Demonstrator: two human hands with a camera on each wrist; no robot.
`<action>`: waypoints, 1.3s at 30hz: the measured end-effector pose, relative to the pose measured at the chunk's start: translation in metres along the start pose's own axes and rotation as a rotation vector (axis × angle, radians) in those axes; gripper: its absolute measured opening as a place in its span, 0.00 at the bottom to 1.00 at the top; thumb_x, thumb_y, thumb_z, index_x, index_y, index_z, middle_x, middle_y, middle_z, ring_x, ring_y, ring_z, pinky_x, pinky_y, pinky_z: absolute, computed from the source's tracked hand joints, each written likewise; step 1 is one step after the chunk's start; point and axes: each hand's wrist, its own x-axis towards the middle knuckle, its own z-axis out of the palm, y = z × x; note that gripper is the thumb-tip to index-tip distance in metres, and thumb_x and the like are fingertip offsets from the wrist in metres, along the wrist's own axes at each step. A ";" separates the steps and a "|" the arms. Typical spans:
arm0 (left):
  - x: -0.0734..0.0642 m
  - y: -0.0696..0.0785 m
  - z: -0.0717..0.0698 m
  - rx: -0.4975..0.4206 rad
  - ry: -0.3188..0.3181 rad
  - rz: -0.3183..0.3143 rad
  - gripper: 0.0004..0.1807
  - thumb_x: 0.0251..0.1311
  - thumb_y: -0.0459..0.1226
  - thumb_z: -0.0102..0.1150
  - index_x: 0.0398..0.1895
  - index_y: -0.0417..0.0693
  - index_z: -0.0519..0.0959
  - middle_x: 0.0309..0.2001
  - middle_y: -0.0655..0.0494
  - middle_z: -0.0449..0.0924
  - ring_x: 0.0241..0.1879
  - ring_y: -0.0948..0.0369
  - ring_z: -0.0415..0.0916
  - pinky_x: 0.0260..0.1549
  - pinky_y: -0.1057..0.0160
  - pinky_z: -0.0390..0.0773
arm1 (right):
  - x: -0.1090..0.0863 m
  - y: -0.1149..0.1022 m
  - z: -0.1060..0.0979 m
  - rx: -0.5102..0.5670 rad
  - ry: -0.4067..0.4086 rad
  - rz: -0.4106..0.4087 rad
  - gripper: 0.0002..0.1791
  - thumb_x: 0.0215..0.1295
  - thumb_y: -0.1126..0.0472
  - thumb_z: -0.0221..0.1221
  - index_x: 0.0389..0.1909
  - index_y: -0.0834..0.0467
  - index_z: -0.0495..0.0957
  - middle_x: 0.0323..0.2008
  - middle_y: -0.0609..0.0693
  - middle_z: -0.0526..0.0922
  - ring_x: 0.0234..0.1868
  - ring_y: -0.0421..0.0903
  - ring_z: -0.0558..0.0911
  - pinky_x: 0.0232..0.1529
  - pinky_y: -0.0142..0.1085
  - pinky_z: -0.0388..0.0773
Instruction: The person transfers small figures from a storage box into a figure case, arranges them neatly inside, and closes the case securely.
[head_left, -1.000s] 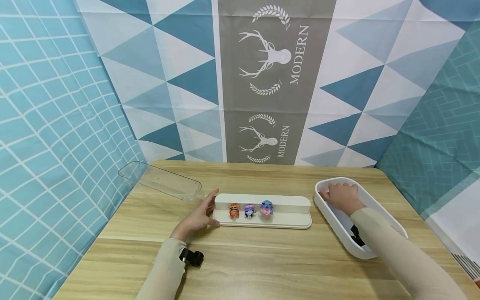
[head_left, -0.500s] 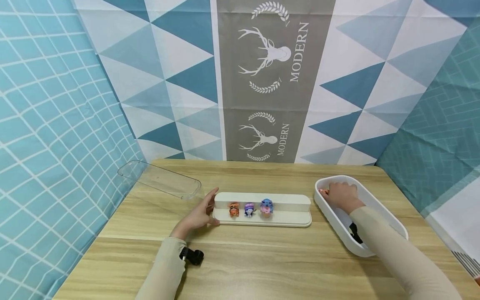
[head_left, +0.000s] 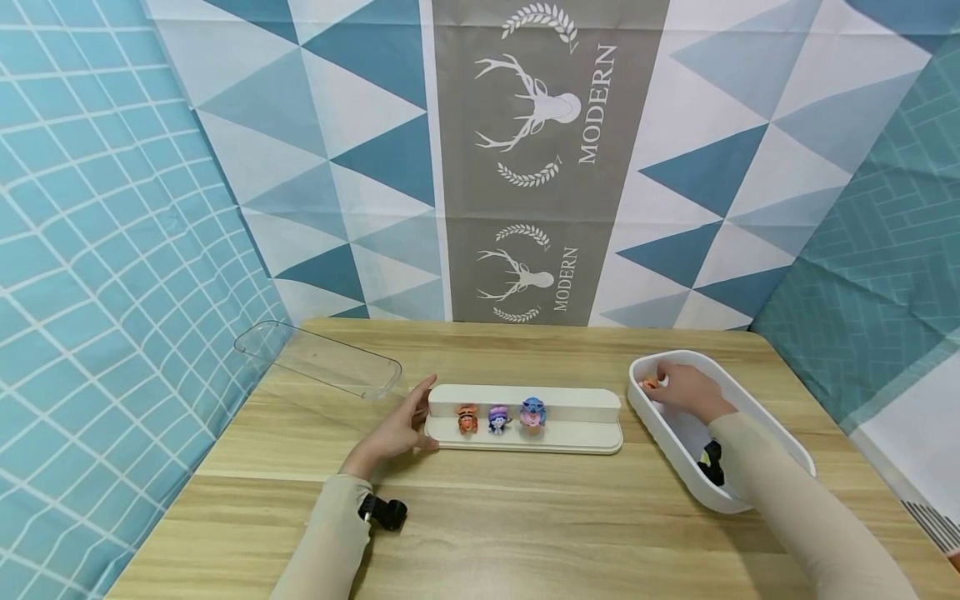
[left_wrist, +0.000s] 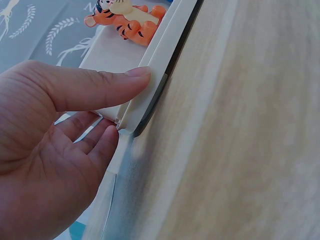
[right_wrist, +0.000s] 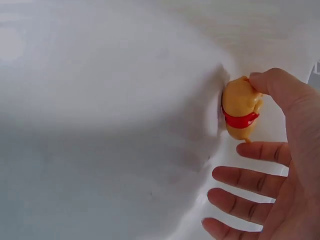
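My left hand (head_left: 397, 429) grips the left end of a cream two-step display stand (head_left: 592, 437), its thumb on the front rim in the left wrist view. On the lower step stand a tiger figurine (head_left: 467, 419), a purple-and-white figurine (head_left: 498, 420) and a blue figurine with a pink front (head_left: 533, 415). Inside a white bin (head_left: 678, 467), my right hand (head_left: 690, 390) has its thumb and index finger at opposite ends of a yellow bear figurine (right_wrist: 241, 102) with a red band. The bear lies against the bin's wall; the other fingers are spread out straight.
A clear plastic cover (head_left: 330, 358) lies at the back left of the wooden table (head_left: 510, 533). Black wrist cameras sit at both cuffs. Patterned cloth hangs behind and on both sides.
Within the bin my right hand has shifted slightly and its fingers have spread, so more of the yellow figurine shows. My left hand, the stand and its figurines stay in place.
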 end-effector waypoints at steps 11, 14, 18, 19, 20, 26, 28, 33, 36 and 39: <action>-0.001 -0.001 0.000 0.000 0.003 0.008 0.62 0.40 0.15 0.68 0.79 0.37 0.42 0.69 0.30 0.58 0.69 0.36 0.57 0.72 0.45 0.55 | -0.002 0.013 0.007 0.164 0.077 -0.103 0.22 0.58 0.50 0.67 0.41 0.65 0.75 0.24 0.51 0.76 0.24 0.47 0.72 0.23 0.36 0.69; 0.000 -0.001 0.000 0.010 0.001 0.018 0.62 0.41 0.15 0.68 0.78 0.36 0.42 0.68 0.29 0.58 0.69 0.36 0.58 0.72 0.44 0.55 | -0.002 0.013 0.009 0.214 0.072 -0.090 0.22 0.57 0.53 0.68 0.43 0.65 0.74 0.27 0.53 0.77 0.26 0.47 0.73 0.23 0.35 0.71; -0.001 0.000 -0.001 0.017 -0.001 0.028 0.61 0.41 0.15 0.69 0.78 0.35 0.42 0.68 0.28 0.58 0.68 0.35 0.58 0.72 0.43 0.54 | -0.001 0.012 0.012 0.305 0.046 -0.058 0.21 0.59 0.56 0.68 0.44 0.64 0.73 0.33 0.56 0.79 0.27 0.47 0.76 0.23 0.35 0.76; -0.001 0.000 -0.001 0.018 0.000 0.028 0.61 0.41 0.15 0.69 0.78 0.35 0.42 0.68 0.28 0.58 0.68 0.35 0.58 0.72 0.43 0.54 | -0.001 0.012 0.013 0.329 0.039 -0.053 0.20 0.59 0.57 0.68 0.45 0.65 0.73 0.34 0.57 0.79 0.27 0.47 0.76 0.23 0.35 0.77; -0.001 0.000 -0.001 0.020 -0.001 0.029 0.61 0.41 0.15 0.69 0.78 0.35 0.42 0.68 0.28 0.58 0.68 0.35 0.58 0.72 0.43 0.54 | 0.000 0.012 0.013 0.352 0.031 -0.047 0.21 0.59 0.57 0.67 0.45 0.65 0.72 0.35 0.58 0.79 0.27 0.47 0.77 0.23 0.36 0.78; -0.001 0.001 0.000 0.017 -0.002 0.019 0.62 0.41 0.15 0.68 0.78 0.35 0.42 0.68 0.29 0.58 0.69 0.35 0.57 0.72 0.44 0.54 | 0.001 0.015 0.014 0.541 -0.005 0.031 0.27 0.59 0.63 0.67 0.54 0.71 0.67 0.39 0.61 0.76 0.30 0.46 0.78 0.27 0.36 0.84; -0.001 0.001 0.000 0.015 0.000 0.018 0.62 0.41 0.15 0.68 0.78 0.35 0.42 0.68 0.29 0.58 0.69 0.35 0.57 0.72 0.44 0.54 | 0.002 0.015 0.013 0.618 -0.026 0.063 0.31 0.59 0.65 0.66 0.58 0.72 0.64 0.41 0.61 0.74 0.31 0.45 0.79 0.29 0.36 0.86; -0.002 0.001 -0.001 0.017 -0.001 0.030 0.62 0.40 0.15 0.69 0.78 0.35 0.42 0.67 0.28 0.59 0.68 0.35 0.58 0.72 0.43 0.54 | 0.001 0.013 0.012 0.776 -0.093 0.106 0.35 0.59 0.70 0.63 0.64 0.75 0.58 0.44 0.62 0.73 0.31 0.42 0.81 0.34 0.35 0.86; -0.002 0.002 -0.001 0.012 0.002 0.027 0.62 0.40 0.14 0.68 0.78 0.35 0.42 0.67 0.28 0.59 0.68 0.35 0.57 0.72 0.43 0.54 | 0.001 0.013 0.011 0.846 -0.124 0.108 0.34 0.60 0.72 0.60 0.64 0.78 0.57 0.43 0.60 0.75 0.31 0.41 0.82 0.36 0.35 0.86; -0.002 0.001 0.000 0.000 0.001 0.016 0.63 0.39 0.14 0.68 0.79 0.36 0.42 0.68 0.29 0.58 0.69 0.35 0.57 0.72 0.45 0.54 | 0.000 0.014 0.010 0.907 -0.144 0.113 0.33 0.61 0.73 0.57 0.65 0.79 0.57 0.41 0.57 0.77 0.31 0.41 0.82 0.36 0.34 0.86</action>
